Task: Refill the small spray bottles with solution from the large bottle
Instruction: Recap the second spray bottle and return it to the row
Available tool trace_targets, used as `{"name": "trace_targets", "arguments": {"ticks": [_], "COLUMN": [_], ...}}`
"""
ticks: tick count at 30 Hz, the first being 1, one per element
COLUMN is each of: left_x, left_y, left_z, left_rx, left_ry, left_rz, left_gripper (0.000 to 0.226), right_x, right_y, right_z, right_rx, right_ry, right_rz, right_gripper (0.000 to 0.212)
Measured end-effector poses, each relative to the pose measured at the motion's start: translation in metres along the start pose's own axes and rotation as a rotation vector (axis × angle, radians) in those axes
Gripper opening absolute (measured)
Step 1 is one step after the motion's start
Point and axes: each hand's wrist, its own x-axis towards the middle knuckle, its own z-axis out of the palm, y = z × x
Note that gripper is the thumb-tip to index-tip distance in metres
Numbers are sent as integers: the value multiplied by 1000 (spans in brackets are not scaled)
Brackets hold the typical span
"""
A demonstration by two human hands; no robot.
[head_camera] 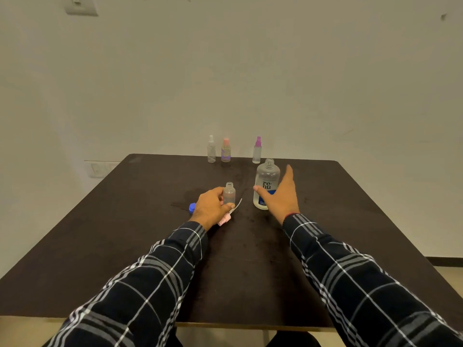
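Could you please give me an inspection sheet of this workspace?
Surface: dark table, darker patches near the bottles.
Job's things: large bottle, uncapped, upright; small open bottle; clear spray bottle, pink-topped spray bottle, purple-topped spray bottle at the far edge; pink spray head; blue cap.
Clutter: nothing seen.
Grips: left hand holds the small open bottle; right hand open beside the large bottle.
Cables: nothing seen.
Surroundings: plain wall, switch plate.

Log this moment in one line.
left hand grips small uncapped clear bottle; right hand open at large clear solution bottle; pouring not begun
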Motion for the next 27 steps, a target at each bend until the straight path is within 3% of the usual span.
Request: {"name": "trace_targets", "arguments": {"ticks": [2, 3, 4, 6, 8, 10, 14, 22, 27], "left_x": [0, -1, -1, -2, -2, -1, 3, 7, 7], "left_y": [1, 2, 2, 1, 1, 0, 0, -3, 0], "left_z": [0, -1, -1, -2, -2, -3, -6, -8, -10], "left_rx": [-5, -11, -14, -26, -35, -50, -6, 28, 48], "left_ry": [-6, -6, -7, -7, -6, -12, -30, -53, -56], "left_rz": [-9, -10, -9, -1, 0, -11, 3, 18, 4], "left_gripper": [49, 49, 49, 45, 40, 37, 42, 47, 47], "right_x": [-15, -20, -25, -33, -39, -41, -41, -48, -58], "right_y": [-2, -2, -2, -2, -1, 0, 4, 5, -12], "right_z": [-2, -1, -1, 5, 16, 26, 34, 48, 65], "right_rx": [-170, -261, -331, -440, -518, -541, -646, -715, -852], "right_ry": [252, 300, 247, -61, -381, -498, -405, -347, -320], "right_rz": [-156, -271, -385, -581, -716, -766, -680, -443, -328], "right_gripper": [69, 54, 42, 30, 30, 33, 30, 67, 76]}}
